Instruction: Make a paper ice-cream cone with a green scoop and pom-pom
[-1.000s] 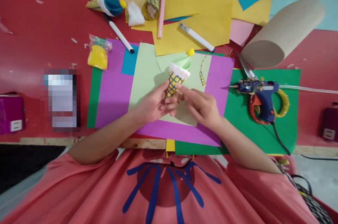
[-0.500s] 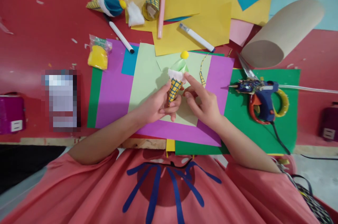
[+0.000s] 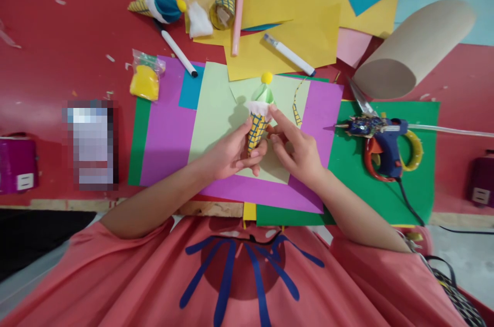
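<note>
The paper ice-cream cone (image 3: 258,124) looks close to finished: its yellow cone with blue lattice lines already carries a white fluffy rim, a folded pale-green scoop and a small yellow pompom at 12 o'clock, so only pressing and tidying seem left. The left hand (image 3: 227,155) is clasped around the cone's lower part above the pale-green sheet (image 3: 212,111), while the right hand (image 3: 299,155), at the cone's 3 o'clock, holds nothing and lays an outstretched forefinger on the white rim. At 3 o'clock lies a blue glue gun (image 3: 380,137) on green paper (image 3: 420,183) on the red table (image 3: 57,59).
</note>
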Available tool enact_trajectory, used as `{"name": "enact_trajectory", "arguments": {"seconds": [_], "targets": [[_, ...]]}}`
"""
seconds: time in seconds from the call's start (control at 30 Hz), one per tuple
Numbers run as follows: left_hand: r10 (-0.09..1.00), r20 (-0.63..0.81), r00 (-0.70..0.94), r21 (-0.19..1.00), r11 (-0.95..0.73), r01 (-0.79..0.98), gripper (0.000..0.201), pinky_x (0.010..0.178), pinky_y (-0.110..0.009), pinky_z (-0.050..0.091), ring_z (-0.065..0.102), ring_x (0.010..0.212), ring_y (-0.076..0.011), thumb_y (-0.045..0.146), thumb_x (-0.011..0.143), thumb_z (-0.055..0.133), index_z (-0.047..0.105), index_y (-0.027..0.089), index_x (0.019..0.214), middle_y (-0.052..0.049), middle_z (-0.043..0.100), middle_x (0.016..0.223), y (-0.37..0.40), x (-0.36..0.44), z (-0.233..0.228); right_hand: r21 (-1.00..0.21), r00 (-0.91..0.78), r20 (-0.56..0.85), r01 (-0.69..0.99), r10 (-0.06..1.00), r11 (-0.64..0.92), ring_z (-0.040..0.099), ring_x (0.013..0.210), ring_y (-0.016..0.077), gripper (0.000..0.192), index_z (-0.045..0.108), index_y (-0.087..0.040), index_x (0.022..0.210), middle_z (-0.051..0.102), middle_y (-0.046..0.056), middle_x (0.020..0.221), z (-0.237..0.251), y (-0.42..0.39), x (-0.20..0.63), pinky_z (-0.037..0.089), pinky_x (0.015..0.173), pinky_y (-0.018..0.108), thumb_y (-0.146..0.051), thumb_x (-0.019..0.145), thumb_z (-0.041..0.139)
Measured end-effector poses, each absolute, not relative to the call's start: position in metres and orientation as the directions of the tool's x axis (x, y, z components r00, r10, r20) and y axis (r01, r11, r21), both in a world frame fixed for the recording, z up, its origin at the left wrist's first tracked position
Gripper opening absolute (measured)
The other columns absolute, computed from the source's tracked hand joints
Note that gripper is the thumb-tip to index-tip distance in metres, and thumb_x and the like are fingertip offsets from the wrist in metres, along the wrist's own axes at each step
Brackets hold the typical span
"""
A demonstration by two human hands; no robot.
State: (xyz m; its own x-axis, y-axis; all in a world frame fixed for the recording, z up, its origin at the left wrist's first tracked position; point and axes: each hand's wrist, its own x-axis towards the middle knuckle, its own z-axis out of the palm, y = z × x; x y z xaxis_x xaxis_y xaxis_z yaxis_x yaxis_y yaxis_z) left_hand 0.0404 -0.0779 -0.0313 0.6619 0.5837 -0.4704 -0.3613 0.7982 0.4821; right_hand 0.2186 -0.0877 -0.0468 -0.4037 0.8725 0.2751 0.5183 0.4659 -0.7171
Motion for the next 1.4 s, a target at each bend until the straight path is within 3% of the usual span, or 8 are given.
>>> {"name": "enact_trajectory", "arguments": {"seconds": [0.2,0.47,0.9,1.03,1.17,1.27,1.4], "targets": [[0.585,-0.482,0.652,0.408,0.809,-0.424,0.046,0.038,-0.018,0.051,0.027,0.029,-0.0016,0.058,0.096,0.039,0.063,0.019,0.099,0.009,0.044,0.051,-0.076,0.038,-0.029,-0.728,-0.373,0.3,0.506,0.878,0.463,0.064,0.067,0.0129,0.058,0.031,-0.024,0.151,0.072,0.004,0.094,-0.047,-0.088,0.219,0.053,0.059,0.024,-0.018,0.095,0.044],[0.504,-0.523,0.687,0.27,0.863,-0.428,0.049,0.03,-0.015,0.04,0.022,0.026,-0.0019,0.058,0.098,0.034,0.063,0.019,0.09,0.009,0.037,0.048,-0.072,0.036,-0.026,-0.651,-0.411,0.358,0.534,0.839,0.539,0.065,0.071,0.0143,0.057,0.039,-0.025,0.148,0.071,0.004,0.093,-0.049,-0.087,0.221,0.053,0.062,0.025,-0.012,0.092,0.044],[0.465,-0.521,0.716,0.198,0.882,-0.428,0.05,0.027,-0.013,0.031,0.014,0.025,-0.0023,0.054,0.1,0.026,0.06,0.019,0.086,0.01,0.028,0.045,-0.069,0.032,-0.028,-0.632,-0.45,0.295,0.57,0.843,0.526,0.056,0.063,0.011,0.057,0.039,-0.023,0.148,0.066,0.0,0.082,-0.049,-0.086,0.219,0.047,0.06,0.021,-0.012,0.092,0.043],[0.528,-0.51,0.68,0.314,0.849,-0.424,0.044,0.032,-0.014,0.039,0.021,0.026,-0.0022,0.054,0.099,0.034,0.059,0.019,0.089,0.01,0.037,0.046,-0.071,0.034,-0.028,-0.666,-0.42,0.324,0.536,0.848,0.52,0.056,0.063,0.0115,0.051,0.044,-0.023,0.144,0.066,0.001,0.08,-0.048,-0.087,0.221,0.048,0.059,0.023,-0.014,0.093,0.043],[0.723,-0.433,0.538,0.599,0.677,-0.427,0.042,0.051,-0.021,0.056,0.04,0.035,-0.0025,0.059,0.088,0.055,0.056,0.018,0.095,0.009,0.052,0.058,-0.077,0.038,-0.033,-0.795,-0.298,0.315,0.436,0.901,0.422,0.061,0.065,0.0111,0.045,0.044,-0.025,0.142,0.069,0.002,0.089,-0.047,-0.089,0.223,0.053,0.062,0.025,-0.021,0.097,0.043],[0.804,-0.364,0.47,0.743,0.555,-0.374,0.047,0.059,-0.024,0.058,0.048,0.041,-0.0034,0.059,0.081,0.065,0.052,0.02,0.104,0.008,0.058,0.064,-0.08,0.039,-0.039,-0.841,-0.244,0.318,0.374,0.916,0.391,0.064,0.067,0.0116,0.038,0.051,-0.026,0.135,0.07,0.002,0.09,-0.046,-0.09,0.224,0.055,0.064,0.026,-0.026,0.097,0.048],[0.848,-0.334,0.411,0.831,0.471,-0.296,0.052,0.058,-0.023,0.057,0.052,0.041,-0.0041,0.054,0.077,0.072,0.045,0.022,0.107,0.009,0.061,0.065,-0.08,0.04,-0.04,-0.841,-0.182,0.39,0.328,0.903,0.43,0.067,0.067,0.0107,0.027,0.061,-0.026,0.12,0.071,-0.001,0.084,-0.045,-0.09,0.225,0.056,0.066,0.025,-0.025,0.093,0.059]]}}
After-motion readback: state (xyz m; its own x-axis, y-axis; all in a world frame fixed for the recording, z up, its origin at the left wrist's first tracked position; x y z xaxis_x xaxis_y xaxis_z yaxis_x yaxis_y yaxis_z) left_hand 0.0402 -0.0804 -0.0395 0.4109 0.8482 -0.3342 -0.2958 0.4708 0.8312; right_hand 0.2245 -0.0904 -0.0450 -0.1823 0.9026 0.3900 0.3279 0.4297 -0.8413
